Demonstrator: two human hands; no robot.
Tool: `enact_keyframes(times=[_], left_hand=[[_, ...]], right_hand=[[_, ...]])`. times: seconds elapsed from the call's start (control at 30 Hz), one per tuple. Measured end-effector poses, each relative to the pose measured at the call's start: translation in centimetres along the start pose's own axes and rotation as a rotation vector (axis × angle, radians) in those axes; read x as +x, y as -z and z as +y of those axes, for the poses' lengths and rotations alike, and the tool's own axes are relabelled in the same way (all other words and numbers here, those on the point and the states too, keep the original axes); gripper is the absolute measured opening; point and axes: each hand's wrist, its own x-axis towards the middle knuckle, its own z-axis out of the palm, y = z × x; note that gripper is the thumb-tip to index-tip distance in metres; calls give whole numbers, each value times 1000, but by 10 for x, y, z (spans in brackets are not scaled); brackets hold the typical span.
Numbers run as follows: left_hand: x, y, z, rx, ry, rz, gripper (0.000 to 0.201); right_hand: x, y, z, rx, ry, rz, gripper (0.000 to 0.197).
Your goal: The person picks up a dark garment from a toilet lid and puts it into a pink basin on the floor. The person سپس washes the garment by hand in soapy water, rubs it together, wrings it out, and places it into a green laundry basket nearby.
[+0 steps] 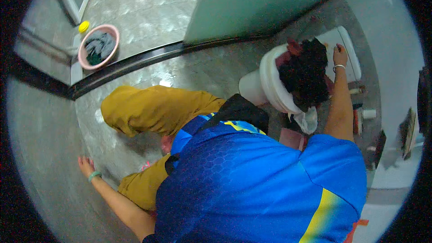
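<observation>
My left hand (pixel 86 166), with a pale green bangle at its wrist, is held out beside the grey wall at the left. Its fingers are apart and hold nothing. On the right, my arm stretches over the white toilet tank (pixel 352 65). My right hand (pixel 340 56) has curled fingers above its lid, and a tiny dark spot shows at the fingertips, too small to name. Next to this hand, a heap of black clothes (pixel 306 74) with some dark red cloth (pixel 294 47) lies on the white toilet (pixel 268 81).
A pink basin (pixel 118 40) of grey and dark green clothes stands by the raised dark door sill (pixel 135 63), near a yellow-topped container (pixel 84 27). A frosted glass panel (pixel 234 13) rises behind. A white plastic bag (pixel 308 120) and a pink bin (pixel 291 138) are beside the toilet.
</observation>
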Motion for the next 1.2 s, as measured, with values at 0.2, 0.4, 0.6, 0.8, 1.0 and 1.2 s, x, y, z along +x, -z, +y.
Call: enact_keyframes(times=[0.2,0.4,0.6,0.8,1.0,1.2], left_hand=[[-24,24,2,107,-17,4,48],[-39,-16,15,67,14,64,47],[-32,-7,9,47,77,74,48],[-40,-11,14,-41,60,63,46],[-20,-13,-12,-38,64,-1,44],[-33,-8,6,12,85,6,44]], right_hand=[[-112,19,-11,233,-62,-423,68],[-146,-8,-81,-381,-85,-464,85],[-117,-22,-14,-14,-293,-294,76],[-37,23,27,30,-714,293,74],[78,146,58,302,-268,838,78],[91,226,2,102,-431,698,87]])
